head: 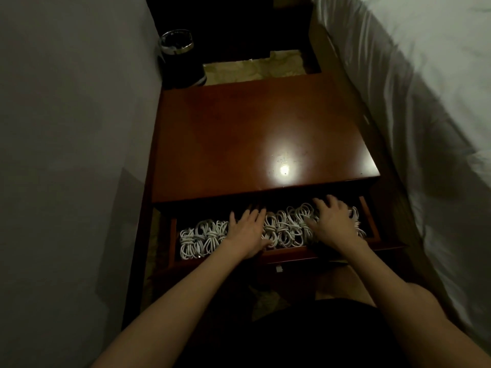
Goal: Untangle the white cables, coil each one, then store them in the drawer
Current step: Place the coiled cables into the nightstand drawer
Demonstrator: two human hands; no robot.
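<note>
The drawer [297, 253] of a reddish wooden nightstand [255, 134] stands pulled out toward me. Several coiled white cables [204, 239] lie packed side by side in it, from the left wall to the right. My left hand [247, 232] rests flat on the coils near the middle, fingers spread and straight. My right hand [332, 221] lies flat on the coils at the right end, fingers spread toward the back of the drawer. Both hands cover some coils. Neither hand grips a cable.
A grey wall [74, 155] runs along the left, close to the nightstand. A bed with white sheets [425, 102] fills the right. A dark bin with a shiny rim [176, 49] stands on the floor behind the nightstand. A lamp glare marks the nightstand top.
</note>
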